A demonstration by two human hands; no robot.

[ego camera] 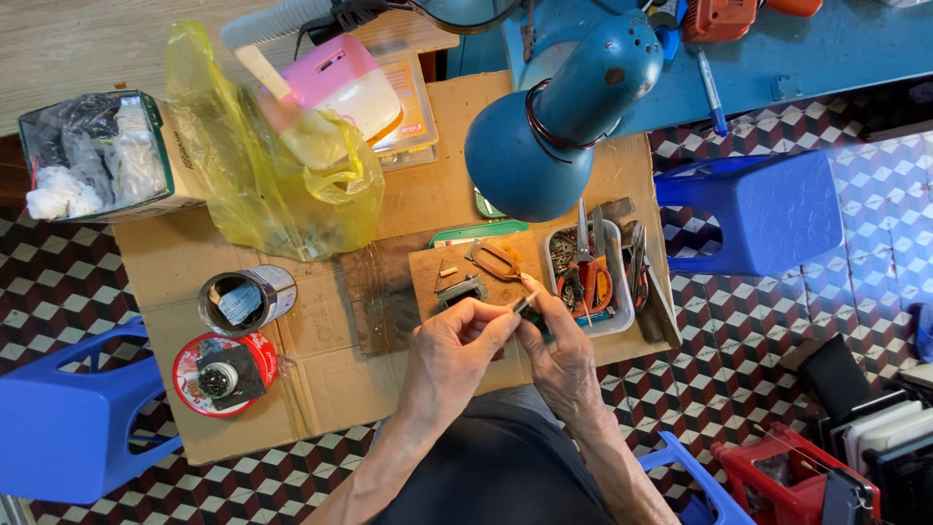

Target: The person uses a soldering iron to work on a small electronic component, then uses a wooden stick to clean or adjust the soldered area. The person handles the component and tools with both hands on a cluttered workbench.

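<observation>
Together, left hand (457, 345) and right hand (559, 355) pinch a small part (523, 304) — thin, dark.

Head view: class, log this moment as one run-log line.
left hand: pinches small dark part | right hand: grips same part | below: wooden board | near: tool tray, blue lamp

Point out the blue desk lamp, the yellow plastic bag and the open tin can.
blue desk lamp (530, 156), head view, on its shade.
yellow plastic bag (262, 194), head view, on its middle.
open tin can (243, 299), head view, on its rim.
</observation>
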